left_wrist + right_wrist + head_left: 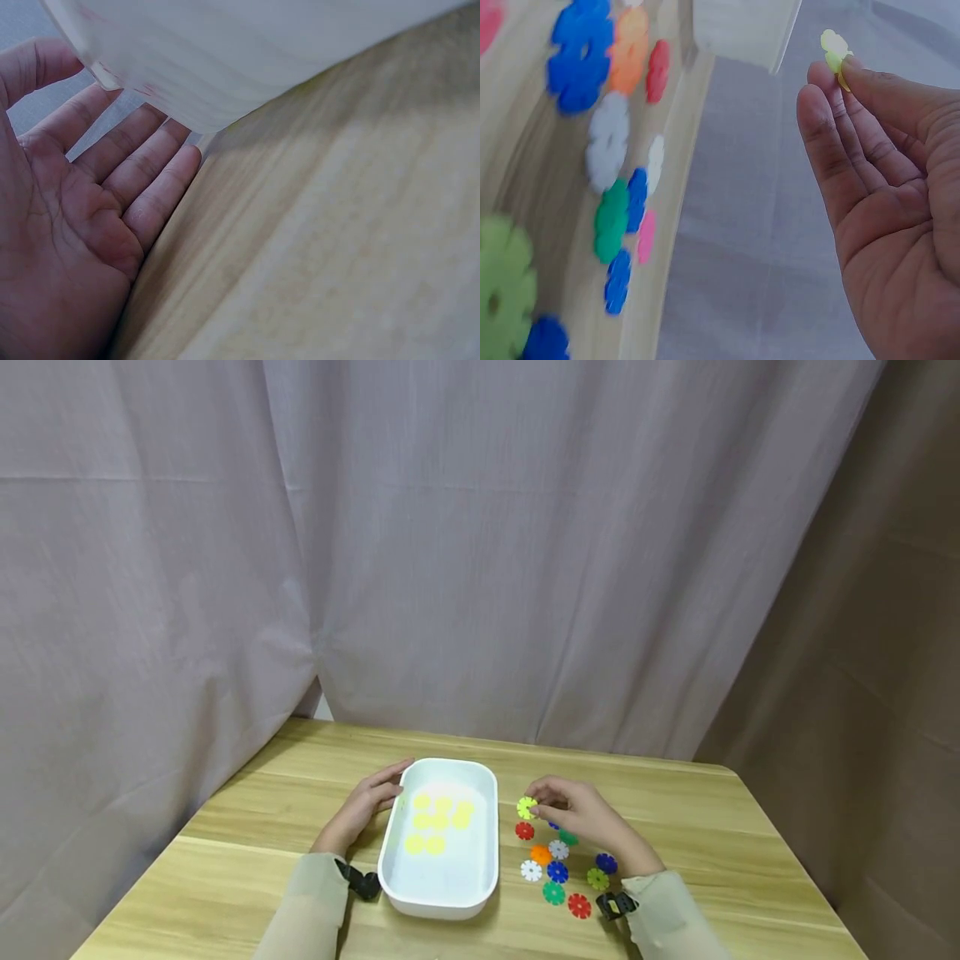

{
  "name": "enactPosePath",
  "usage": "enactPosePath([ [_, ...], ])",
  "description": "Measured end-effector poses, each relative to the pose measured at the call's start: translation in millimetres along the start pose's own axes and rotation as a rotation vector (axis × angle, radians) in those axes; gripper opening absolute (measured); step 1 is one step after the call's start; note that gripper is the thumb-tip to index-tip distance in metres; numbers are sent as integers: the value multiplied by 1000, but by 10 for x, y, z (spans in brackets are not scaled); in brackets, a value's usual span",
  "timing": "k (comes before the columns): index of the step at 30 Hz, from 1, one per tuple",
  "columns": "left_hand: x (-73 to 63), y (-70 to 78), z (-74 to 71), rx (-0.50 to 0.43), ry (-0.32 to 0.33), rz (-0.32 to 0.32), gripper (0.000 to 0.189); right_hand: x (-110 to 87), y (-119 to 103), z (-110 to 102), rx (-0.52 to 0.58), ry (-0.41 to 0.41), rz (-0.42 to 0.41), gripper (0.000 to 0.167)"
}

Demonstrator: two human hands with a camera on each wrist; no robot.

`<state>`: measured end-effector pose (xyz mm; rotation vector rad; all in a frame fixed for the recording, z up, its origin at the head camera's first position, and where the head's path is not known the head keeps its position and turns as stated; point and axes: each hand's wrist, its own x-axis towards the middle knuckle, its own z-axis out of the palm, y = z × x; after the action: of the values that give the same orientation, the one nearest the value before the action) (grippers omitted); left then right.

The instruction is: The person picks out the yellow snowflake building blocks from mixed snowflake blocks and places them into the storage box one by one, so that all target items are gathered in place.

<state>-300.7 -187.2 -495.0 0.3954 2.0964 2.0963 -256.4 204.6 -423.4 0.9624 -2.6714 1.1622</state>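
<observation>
My right hand (573, 810) pinches a yellow-green snowflake disc (527, 808) between thumb and fingertips, raised above the table just right of a white tray (438, 910). The same disc (835, 51) shows near the tray in the right wrist view. Several yellow discs (436, 845) lie flat inside the tray. My left hand (367, 802) rests against the tray's left outer wall. In the left wrist view its fingers (154, 161) are nearly straight along the tray's side, and the thumb is by the rim.
Mixed discs lie on the wooden table right of the tray, among them a red disc (579, 906), an orange disc (541, 855), a white disc (531, 870) and a yellow-green disc (597, 878) beside my right wrist. A grey curtain (450, 568) hangs behind the table.
</observation>
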Motion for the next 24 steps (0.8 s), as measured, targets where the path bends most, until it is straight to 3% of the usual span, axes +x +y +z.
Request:
enactPosePath([
  [11,-7,-3,-4,-9,8,3,57,319,-285,155,7,-96,-49,16],
  [19,-6,10,10,-3,6,-7,57,573,-430,404,-11,-266,-130,16],
  [24,-6,13,21,4,13,-13,56,731,-457,545,-76,-395,-113,11],
])
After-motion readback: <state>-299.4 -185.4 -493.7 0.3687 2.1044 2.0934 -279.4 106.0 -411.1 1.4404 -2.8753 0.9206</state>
